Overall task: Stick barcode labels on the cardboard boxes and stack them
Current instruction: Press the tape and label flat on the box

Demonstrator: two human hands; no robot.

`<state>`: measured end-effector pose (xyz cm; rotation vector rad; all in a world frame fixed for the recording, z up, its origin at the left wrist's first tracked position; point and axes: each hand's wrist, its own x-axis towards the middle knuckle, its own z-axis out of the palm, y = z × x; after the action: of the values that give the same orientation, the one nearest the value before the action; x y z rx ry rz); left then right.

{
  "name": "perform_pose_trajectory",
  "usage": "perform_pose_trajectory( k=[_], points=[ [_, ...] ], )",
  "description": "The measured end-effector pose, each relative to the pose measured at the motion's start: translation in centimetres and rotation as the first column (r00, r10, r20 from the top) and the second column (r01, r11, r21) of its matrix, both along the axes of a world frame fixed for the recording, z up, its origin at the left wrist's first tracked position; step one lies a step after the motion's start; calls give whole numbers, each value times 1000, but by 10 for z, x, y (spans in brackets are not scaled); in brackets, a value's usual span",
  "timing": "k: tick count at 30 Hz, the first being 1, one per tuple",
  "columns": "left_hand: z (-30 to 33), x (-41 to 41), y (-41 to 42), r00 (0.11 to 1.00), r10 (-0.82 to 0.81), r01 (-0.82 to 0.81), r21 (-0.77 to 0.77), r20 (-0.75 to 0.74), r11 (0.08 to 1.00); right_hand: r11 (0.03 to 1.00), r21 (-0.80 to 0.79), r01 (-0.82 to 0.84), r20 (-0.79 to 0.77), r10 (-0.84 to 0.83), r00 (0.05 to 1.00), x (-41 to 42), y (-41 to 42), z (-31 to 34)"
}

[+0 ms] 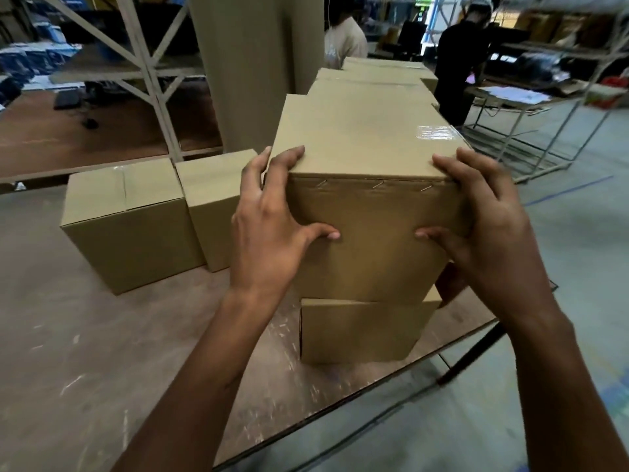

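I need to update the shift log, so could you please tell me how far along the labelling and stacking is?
Done: a bottom box stands on the table, more stacked boxes behind. In hand: left hand and right hand grip the top box at its near corners, on the bottom one. Left: two boxes sit unstacked at left. No barcode label shows on any visible face.

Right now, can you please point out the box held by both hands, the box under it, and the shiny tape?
held box [371,240], head view, on its front face between the thumbs.
lower box [357,332], head view, on its front face.
shiny tape [435,132], head view, on the glossy strip on the held box's top.
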<state>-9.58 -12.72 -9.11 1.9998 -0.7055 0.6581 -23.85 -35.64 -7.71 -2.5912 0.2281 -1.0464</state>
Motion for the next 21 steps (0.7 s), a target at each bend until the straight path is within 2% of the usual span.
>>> perform_pose_trajectory(
  k=[14, 21],
  points=[
    [2, 3, -47, 1000, 9, -10, 41, 20, 999, 999, 40, 16, -55, -14, 998, 7, -44, 10],
    [2, -7, -46, 998, 37, -47, 178, 59, 983, 978, -82, 191, -104, -200, 974, 4, -29, -5]
  ],
)
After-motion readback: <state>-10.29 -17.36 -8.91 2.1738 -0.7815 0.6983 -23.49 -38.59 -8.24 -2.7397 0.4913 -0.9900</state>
